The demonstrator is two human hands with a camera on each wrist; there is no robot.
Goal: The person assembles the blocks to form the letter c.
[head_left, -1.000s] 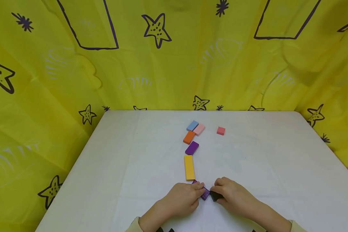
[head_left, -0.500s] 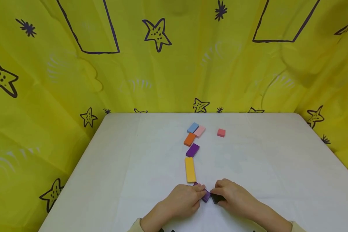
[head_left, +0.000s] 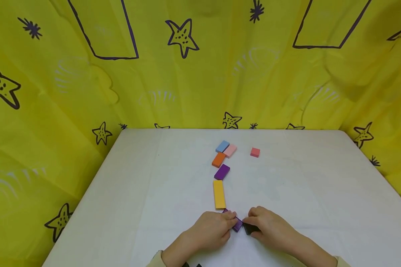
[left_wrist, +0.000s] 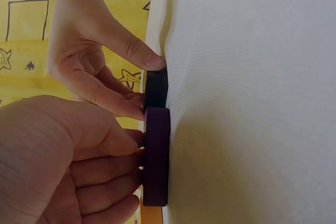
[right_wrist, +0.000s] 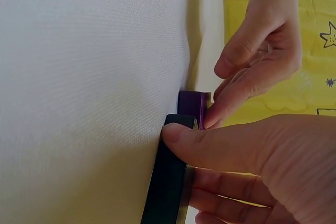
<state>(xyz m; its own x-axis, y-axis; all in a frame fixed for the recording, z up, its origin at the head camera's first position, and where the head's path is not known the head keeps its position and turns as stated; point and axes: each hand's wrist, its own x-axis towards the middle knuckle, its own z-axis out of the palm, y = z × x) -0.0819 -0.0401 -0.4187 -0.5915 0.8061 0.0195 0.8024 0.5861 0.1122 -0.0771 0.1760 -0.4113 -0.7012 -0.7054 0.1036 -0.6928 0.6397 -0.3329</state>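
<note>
My left hand (head_left: 211, 230) rests its fingertips on top of a purple block (head_left: 237, 224) lying flat, its thumb off the block. With thumb and fingers, my right hand (head_left: 270, 227) pinches a very dark green block (head_left: 250, 228) beside it. In the left wrist view the near end of the dark block (left_wrist: 156, 90) meets the end of the purple block (left_wrist: 157, 156). The right wrist view shows my thumb on the end of the dark block (right_wrist: 170, 177), with the purple block (right_wrist: 192, 106) just behind. A yellow block (head_left: 219, 195) adjoins the purple block's far end.
Beyond the yellow block a second purple block (head_left: 222, 172), an orange block (head_left: 218, 160), a light blue block (head_left: 222, 146) and a pink block (head_left: 230, 151) continue the line. A small red block (head_left: 255, 152) lies apart. A yellow patterned curtain (head_left: 200, 85) encloses the white table (head_left: 173, 178).
Both hands and the blocks hold almost the same places. The head view shifts slightly.
</note>
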